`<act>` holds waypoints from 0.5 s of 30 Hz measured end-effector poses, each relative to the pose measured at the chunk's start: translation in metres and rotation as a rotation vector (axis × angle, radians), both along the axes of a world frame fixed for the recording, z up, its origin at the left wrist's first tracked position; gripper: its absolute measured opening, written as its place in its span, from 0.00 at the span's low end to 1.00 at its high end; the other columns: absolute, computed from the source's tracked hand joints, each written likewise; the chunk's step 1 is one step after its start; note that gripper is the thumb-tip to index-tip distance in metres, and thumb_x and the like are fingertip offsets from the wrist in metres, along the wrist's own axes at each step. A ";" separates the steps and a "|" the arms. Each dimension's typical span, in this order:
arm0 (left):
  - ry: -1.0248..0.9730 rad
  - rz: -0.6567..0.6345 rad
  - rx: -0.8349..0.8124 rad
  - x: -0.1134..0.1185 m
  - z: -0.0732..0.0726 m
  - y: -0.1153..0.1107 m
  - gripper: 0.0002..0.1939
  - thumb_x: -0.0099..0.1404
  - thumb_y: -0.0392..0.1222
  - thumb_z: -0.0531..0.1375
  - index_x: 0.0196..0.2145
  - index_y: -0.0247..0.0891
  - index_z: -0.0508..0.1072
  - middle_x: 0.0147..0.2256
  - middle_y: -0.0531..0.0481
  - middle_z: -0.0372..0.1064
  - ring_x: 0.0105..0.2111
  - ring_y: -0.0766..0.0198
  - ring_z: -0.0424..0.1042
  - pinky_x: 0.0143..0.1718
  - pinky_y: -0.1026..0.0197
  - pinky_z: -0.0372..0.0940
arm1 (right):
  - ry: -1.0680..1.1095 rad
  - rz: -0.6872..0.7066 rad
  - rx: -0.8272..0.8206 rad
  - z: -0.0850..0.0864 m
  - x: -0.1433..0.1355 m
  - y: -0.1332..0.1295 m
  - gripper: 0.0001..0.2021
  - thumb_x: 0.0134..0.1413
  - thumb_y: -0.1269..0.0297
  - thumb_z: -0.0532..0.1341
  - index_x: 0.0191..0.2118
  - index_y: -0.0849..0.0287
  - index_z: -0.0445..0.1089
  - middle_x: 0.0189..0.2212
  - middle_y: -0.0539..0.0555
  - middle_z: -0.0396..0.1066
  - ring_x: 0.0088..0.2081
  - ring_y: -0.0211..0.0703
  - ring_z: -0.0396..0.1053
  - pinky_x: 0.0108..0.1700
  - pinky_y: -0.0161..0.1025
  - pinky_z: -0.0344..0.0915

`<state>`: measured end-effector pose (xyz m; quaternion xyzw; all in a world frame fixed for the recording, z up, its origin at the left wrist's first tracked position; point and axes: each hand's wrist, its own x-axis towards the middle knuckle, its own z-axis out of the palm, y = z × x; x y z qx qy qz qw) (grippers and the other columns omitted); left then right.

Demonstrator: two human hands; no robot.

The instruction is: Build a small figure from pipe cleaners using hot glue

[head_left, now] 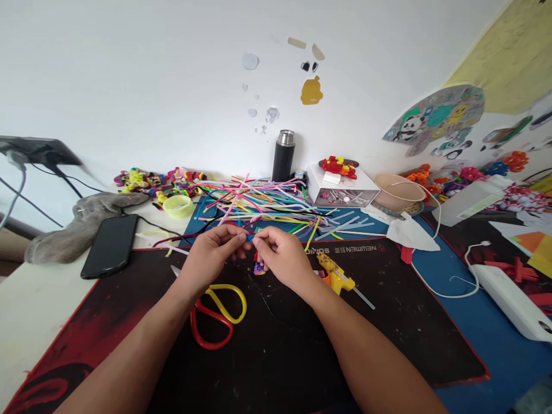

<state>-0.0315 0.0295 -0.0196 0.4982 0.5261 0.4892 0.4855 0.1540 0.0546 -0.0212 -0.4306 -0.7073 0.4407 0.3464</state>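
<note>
My left hand [215, 250] and my right hand [282, 259] meet above the black desk mat, fingertips pinched together. Between them is a small blue piece [249, 237], which looks like pipe cleaner; most of it is hidden by the fingers. Below the right fingers shows a little purple and red fuzzy bit [259, 268]. Scissors [219, 322] with one red and one yellow handle lie under the left forearm. A yellow glue gun [338, 275] with a clear glue stick rests just right of the right wrist.
Many coloured pipe cleaners [263, 198] are heaped behind the hands. A black thermos [283, 158] stands by the wall, beside a white box [342, 187]. At left are a phone [110, 246] and a roll of tape [178, 207]. A white power bank [513, 302] with its cable lies right.
</note>
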 end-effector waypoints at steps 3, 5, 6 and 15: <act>0.001 -0.014 0.007 -0.001 -0.001 0.000 0.23 0.65 0.62 0.68 0.41 0.37 0.79 0.31 0.48 0.79 0.27 0.62 0.73 0.29 0.62 0.64 | 0.008 0.001 -0.007 -0.001 0.000 0.001 0.06 0.68 0.62 0.60 0.39 0.55 0.73 0.24 0.47 0.74 0.23 0.37 0.70 0.29 0.34 0.64; 0.024 0.001 0.013 -0.003 0.000 -0.001 0.25 0.67 0.63 0.65 0.45 0.37 0.79 0.29 0.49 0.78 0.28 0.62 0.72 0.31 0.61 0.65 | 0.023 0.002 -0.012 -0.001 0.001 0.002 0.06 0.68 0.62 0.60 0.39 0.55 0.72 0.24 0.46 0.74 0.22 0.36 0.69 0.29 0.34 0.64; 0.033 0.021 0.016 -0.004 0.000 -0.001 0.26 0.68 0.64 0.65 0.46 0.37 0.79 0.29 0.49 0.77 0.28 0.62 0.72 0.31 0.61 0.65 | 0.032 0.002 -0.015 -0.001 0.001 0.003 0.07 0.68 0.61 0.60 0.38 0.55 0.72 0.24 0.46 0.74 0.21 0.36 0.69 0.28 0.34 0.64; -0.063 0.103 0.046 -0.006 0.000 0.001 0.29 0.65 0.67 0.66 0.48 0.38 0.81 0.44 0.42 0.79 0.32 0.60 0.73 0.31 0.61 0.65 | 0.051 0.001 -0.033 -0.005 0.002 0.005 0.07 0.69 0.60 0.60 0.39 0.55 0.72 0.23 0.46 0.74 0.20 0.35 0.68 0.27 0.34 0.64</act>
